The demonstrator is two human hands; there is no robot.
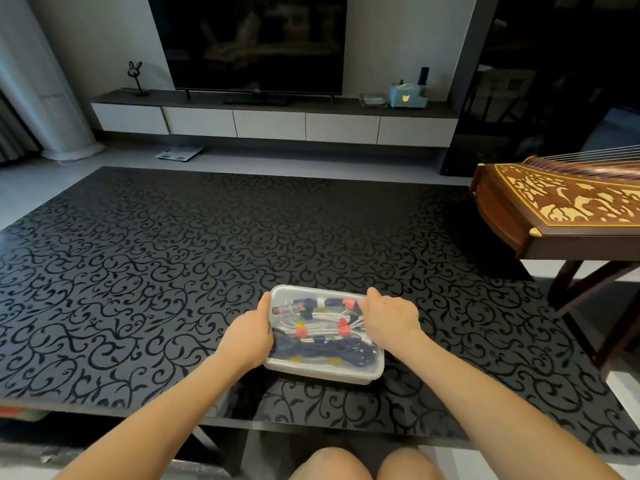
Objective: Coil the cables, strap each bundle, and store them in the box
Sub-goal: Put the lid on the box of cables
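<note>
Box (322,374): clear plastic, on the near part of the table (173,254), between both hands.
Left hand (254,332): clasps the box's left edge, thumb along the rim.
Right hand (389,318): fingers curled over the right edge.
Cables (325,329): white and dark bundles inside the box, bound with red straps (302,332).
</note>
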